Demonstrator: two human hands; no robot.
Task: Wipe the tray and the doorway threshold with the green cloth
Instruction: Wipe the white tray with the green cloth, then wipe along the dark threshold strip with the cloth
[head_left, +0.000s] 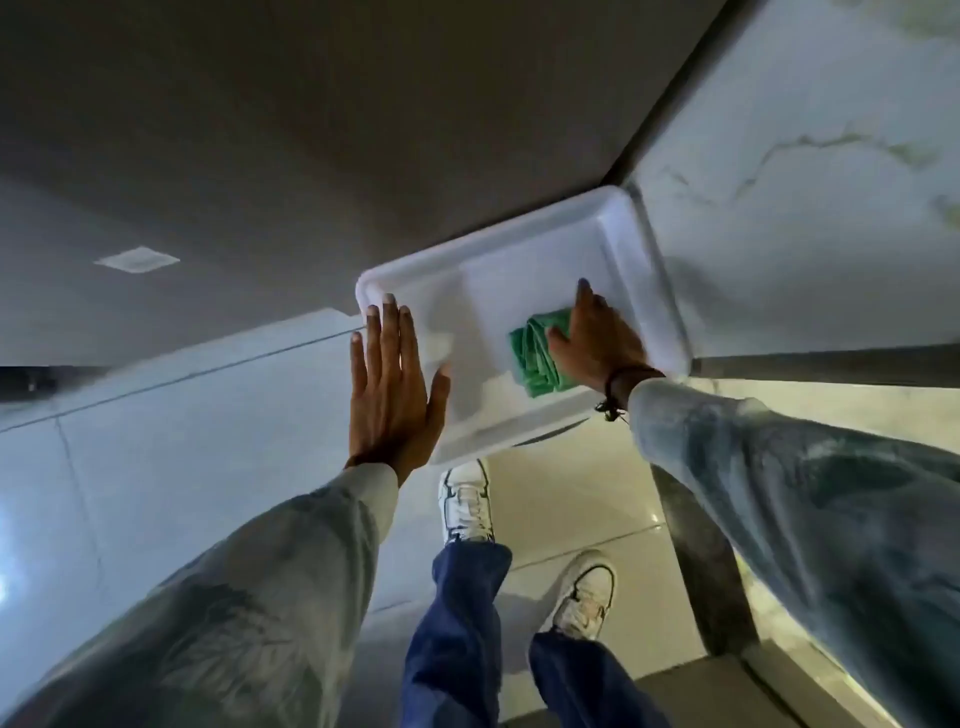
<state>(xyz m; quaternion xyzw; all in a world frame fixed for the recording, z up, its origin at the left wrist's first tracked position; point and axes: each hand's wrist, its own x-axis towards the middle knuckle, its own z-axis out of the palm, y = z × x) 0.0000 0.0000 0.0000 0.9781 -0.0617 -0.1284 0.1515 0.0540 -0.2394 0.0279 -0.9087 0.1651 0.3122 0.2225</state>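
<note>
A white rectangular tray (519, 244) lies across the corner of a pale ledge, partly over the floor. My right hand (597, 340) presses a bunched green cloth (537, 353) onto the tray's inner surface near its right end. My left hand (387, 379) lies flat, fingers spread, on the tray's left rim, holding it down. A dark threshold strip (691, 561) runs along the floor at the lower right.
A marbled white wall (810, 171) rises to the right of the tray. The pale ledge (182, 415) extends left. Below are my legs in blue jeans and white sneakers (465, 504) on glossy cream floor tiles (561, 499).
</note>
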